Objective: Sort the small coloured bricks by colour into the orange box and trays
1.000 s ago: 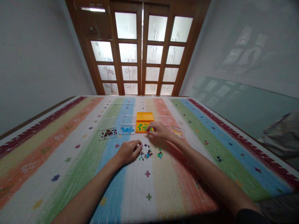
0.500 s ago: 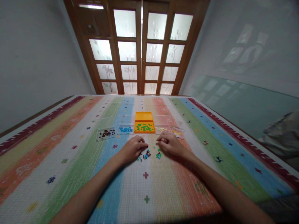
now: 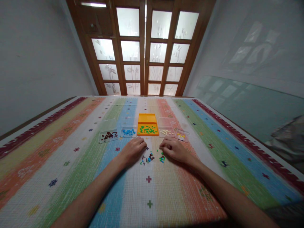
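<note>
Two loose groups of small building bricks lie on the striped cloth between my hands. The left group of bricks (image 3: pixel 149 157) mixes blue, dark brown and some green; the right group of bricks (image 3: pixel 162 158) is green and blue. My left hand (image 3: pixel 135 149) rests just up and left of the left group, fingers bent and together, their tips turned down toward the cloth. Above the right group, my right hand (image 3: pixel 174 148) is curled with thumb and index finger close together. Whatever either hand holds, if anything, is too small or hidden to make out.
Beyond my hands stands an open orange box (image 3: pixel 147 134) with green bricks. Left of it are clear trays of blue bricks (image 3: pixel 128 132) and dark brown bricks (image 3: pixel 109 135). On its right are trays of cream bricks (image 3: pixel 166 132) and yellow bricks (image 3: pixel 180 135).
My left hand has drawn back slightly to the left, away from the bricks, and its fingers are more bent. My right hand has barely moved. The view has shifted slightly.
</note>
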Motion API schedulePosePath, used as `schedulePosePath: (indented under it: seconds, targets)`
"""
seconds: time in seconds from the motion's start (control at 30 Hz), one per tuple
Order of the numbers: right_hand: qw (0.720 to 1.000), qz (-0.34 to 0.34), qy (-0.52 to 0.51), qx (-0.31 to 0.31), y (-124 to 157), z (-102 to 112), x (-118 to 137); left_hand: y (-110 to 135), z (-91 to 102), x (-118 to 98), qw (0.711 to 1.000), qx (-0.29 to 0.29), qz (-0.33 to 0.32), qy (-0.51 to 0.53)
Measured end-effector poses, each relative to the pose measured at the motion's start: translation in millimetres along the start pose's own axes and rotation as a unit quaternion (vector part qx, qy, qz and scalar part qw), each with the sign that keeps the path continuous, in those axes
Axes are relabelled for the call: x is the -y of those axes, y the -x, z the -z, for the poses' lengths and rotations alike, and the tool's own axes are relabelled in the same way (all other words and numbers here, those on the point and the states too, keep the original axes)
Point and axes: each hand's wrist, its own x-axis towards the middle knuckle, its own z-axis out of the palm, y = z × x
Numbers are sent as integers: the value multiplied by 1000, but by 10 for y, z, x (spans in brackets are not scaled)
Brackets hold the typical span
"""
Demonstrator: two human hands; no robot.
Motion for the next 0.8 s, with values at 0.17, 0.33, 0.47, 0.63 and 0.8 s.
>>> schedulePosePath:
  seconds: [0.17, 0.33, 0.47, 0.63, 0.8]
  targets:
    - [1000, -8, -7, 7, 7, 25, 4, 217, 281, 384, 991, -79, 85, 65]
    - [1000, -14, -21, 2, 8, 8, 11, 496, 507, 797, 963, -133, 231, 33]
    - [999, -27, -34, -5, 5, -3, 28, 662, 542, 997, 950, -113, 291, -13]
    - [999, -31, -39, -21, 15, -2, 19, 746, 503, 1068, 944, -86, 314, -58]
    - [998, -31, -47, -14, 41, -11, 14, 765, 452, 1062, 941, -76, 322, -73]
